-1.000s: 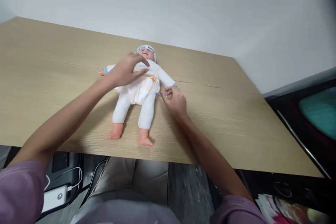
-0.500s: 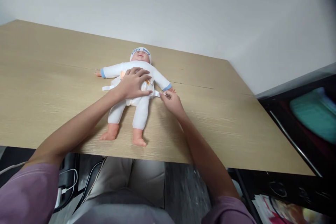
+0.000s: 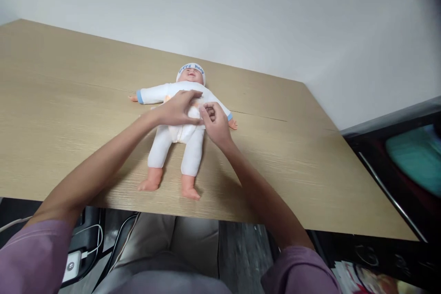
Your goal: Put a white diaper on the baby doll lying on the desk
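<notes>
A baby doll [image 3: 191, 150] in a white suit with blue cuffs lies on its back, head away from me. A white diaper [image 3: 177, 133] with orange print is around its hips. Across the diaper's front rests my left hand [image 3: 177, 108], thumb and fingers spread apart. My right hand [image 3: 216, 123] pinches at the diaper's right side, close to the left thumb; the fastening tab between its fingers is mostly hidden. On the doll's head is a white cap [image 3: 191, 68] with blue lettering.
The doll lies on a wooden table [image 3: 292, 161] with a pale wall [image 3: 220, 14] behind it. To the right stands a dark unit with a teal item [image 3: 415, 156]. Below the front edge, a white charger [image 3: 71, 265] with a cable sits at the left.
My right hand has moved inward and up, bringing the tab from beside the hip onto the diaper's front. My left hand stays on the belly, its fingers now more arched.
</notes>
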The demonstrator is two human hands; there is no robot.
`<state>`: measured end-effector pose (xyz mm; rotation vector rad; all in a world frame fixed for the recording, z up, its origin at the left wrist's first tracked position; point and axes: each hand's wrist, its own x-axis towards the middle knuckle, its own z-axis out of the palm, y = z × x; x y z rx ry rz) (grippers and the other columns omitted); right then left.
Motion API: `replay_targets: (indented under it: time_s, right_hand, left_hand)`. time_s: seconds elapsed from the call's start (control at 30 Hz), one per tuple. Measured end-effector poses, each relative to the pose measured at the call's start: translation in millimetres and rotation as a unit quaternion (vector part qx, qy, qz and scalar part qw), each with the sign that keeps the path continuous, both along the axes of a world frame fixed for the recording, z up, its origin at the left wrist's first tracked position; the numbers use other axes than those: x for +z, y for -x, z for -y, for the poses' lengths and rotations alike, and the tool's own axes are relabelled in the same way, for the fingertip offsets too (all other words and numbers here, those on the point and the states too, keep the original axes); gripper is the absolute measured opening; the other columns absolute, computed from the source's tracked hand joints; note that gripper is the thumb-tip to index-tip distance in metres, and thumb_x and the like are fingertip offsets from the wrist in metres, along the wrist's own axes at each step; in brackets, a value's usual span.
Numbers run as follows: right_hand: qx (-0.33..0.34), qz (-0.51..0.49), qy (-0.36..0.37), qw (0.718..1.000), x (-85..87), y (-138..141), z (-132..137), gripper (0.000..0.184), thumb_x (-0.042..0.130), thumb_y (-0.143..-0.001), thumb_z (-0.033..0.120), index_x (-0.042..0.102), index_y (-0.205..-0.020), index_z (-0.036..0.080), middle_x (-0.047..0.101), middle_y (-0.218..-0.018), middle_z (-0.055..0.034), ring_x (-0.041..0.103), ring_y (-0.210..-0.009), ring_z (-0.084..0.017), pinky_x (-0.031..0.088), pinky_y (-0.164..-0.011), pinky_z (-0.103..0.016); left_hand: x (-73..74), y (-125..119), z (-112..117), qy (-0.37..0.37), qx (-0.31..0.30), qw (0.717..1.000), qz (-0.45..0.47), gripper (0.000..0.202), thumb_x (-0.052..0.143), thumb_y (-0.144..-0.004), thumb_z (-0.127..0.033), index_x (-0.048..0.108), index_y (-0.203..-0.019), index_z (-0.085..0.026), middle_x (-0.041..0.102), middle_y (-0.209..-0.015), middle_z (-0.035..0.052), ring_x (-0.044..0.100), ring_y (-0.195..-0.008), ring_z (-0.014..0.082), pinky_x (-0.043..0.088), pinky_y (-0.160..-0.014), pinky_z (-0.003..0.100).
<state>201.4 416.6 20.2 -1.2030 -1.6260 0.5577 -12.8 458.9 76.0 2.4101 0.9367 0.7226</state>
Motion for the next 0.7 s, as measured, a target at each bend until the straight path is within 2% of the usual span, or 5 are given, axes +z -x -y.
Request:
replay_targets:
  time_s: [0.2, 0.33, 0.43, 0.57, 0.7]
  right_hand:
    - [0.066, 0.157, -0.121, 0.978, -6.4, -7, 40, 0.053, 0.044, -0.119, 0.049, 0.058, -0.165, 0.027, 0.062, -0.171, -0.0142, 0.053, -0.165, -0.033, 0.041, -0.138, -0.061]
    - [0.084, 0.182, -0.118, 0.973, -10.2, -9, 36, 0.061, 0.04, -0.119, 0.048, 0.046, -0.176, 0.027, 0.055, -0.179, -0.0129, 0.048, -0.17, -0.033, 0.039, -0.14, -0.064]
    - [0.094, 0.174, -0.124, 0.972, -11.9, -12, 34, 0.06, 0.038, -0.12, 0.048, 0.047, -0.176, 0.027, 0.055, -0.179, -0.0121, 0.049, -0.169, -0.032, 0.039, -0.141, -0.062]
    - [0.098, 0.172, -0.124, 0.972, -11.3, -15, 35, 0.058, 0.039, -0.121, 0.05, 0.05, -0.173, 0.027, 0.057, -0.178, -0.0118, 0.05, -0.169, -0.032, 0.04, -0.141, -0.06]
    - [0.077, 0.167, -0.137, 0.973, -2.4, -9, 39, 0.052, 0.045, -0.119, 0.046, 0.055, -0.167, 0.028, 0.062, -0.172, -0.0131, 0.055, -0.163, -0.033, 0.043, -0.137, -0.063]
  left_hand:
    - [20.5, 73, -36, 0.164, 0.066, 0.984, 0.033, 0.062, 0.086, -0.086, -0.068, 0.077, -0.13, -0.024, 0.078, -0.139, 0.0149, 0.075, -0.124, 0.0345, 0.06, -0.097, 0.044]
    - [14.1, 97, -43, 0.289, 0.067, 0.954, -0.039, 0.046, 0.087, -0.083, -0.066, 0.08, -0.096, -0.022, 0.08, -0.1, 0.0099, 0.075, -0.096, 0.0298, 0.058, -0.085, 0.039]
    - [5.5, 101, -39, 0.351, 0.066, 0.934, -0.007, 0.04, 0.09, -0.082, -0.06, 0.079, -0.088, -0.022, 0.078, -0.094, 0.009, 0.074, -0.089, 0.0274, 0.06, -0.084, 0.039]
    - [-7.3, 108, -32, 0.316, 0.091, 0.942, 0.07, 0.041, 0.086, -0.086, -0.061, 0.076, -0.1, -0.023, 0.078, -0.097, 0.0083, 0.073, -0.088, 0.025, 0.061, -0.085, 0.04]
    - [-25.9, 123, -12, 0.175, 0.168, 0.969, 0.035, 0.043, 0.075, -0.092, -0.064, 0.069, -0.107, -0.023, 0.076, -0.098, 0.0071, 0.067, -0.083, 0.0235, 0.054, -0.078, 0.037]
